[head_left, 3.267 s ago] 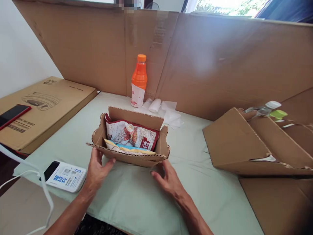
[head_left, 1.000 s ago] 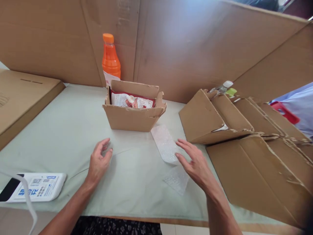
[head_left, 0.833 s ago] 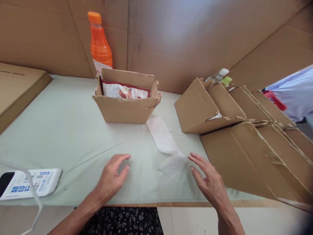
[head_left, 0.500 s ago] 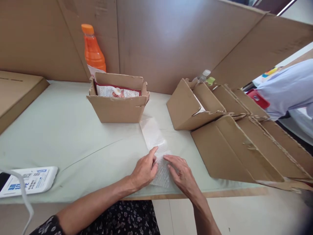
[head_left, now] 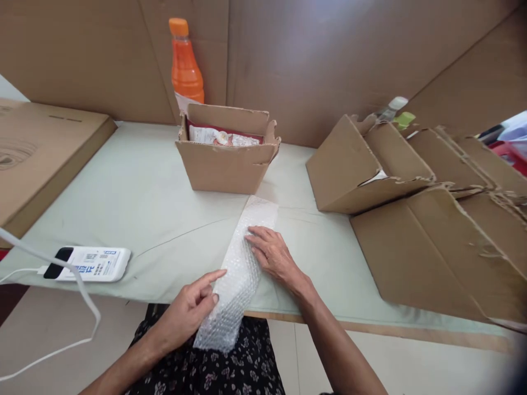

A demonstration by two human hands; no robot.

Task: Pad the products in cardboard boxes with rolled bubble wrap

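A strip of clear bubble wrap [head_left: 234, 285] lies slantwise on the table, and its near end hangs over the front edge above a dark floral garment. My left hand [head_left: 191, 304] is at the strip's left edge, with the index finger stretched out onto it and the thumb against its side; the other fingers are curled and partly hidden. My right hand [head_left: 274, 255] rests on the strip's upper right part, fingers extended and lying flat. Just beyond the far end stands an open cardboard box [head_left: 228, 170] with printed packets [head_left: 224, 137] inside.
An orange drink bottle [head_left: 186, 68] stands behind the box. Several open cardboard boxes [head_left: 411, 247] crowd the right side. A white power bank [head_left: 102, 265] with a cable lies at front left, and a flat carton [head_left: 45, 159] lies behind it. Cardboard panels [head_left: 296, 71] wall the back.
The bubble wrap has been drawn towards me and now hangs past the table edge. My right hand has moved up along it; my left hand is at its left edge. The view has shifted left.
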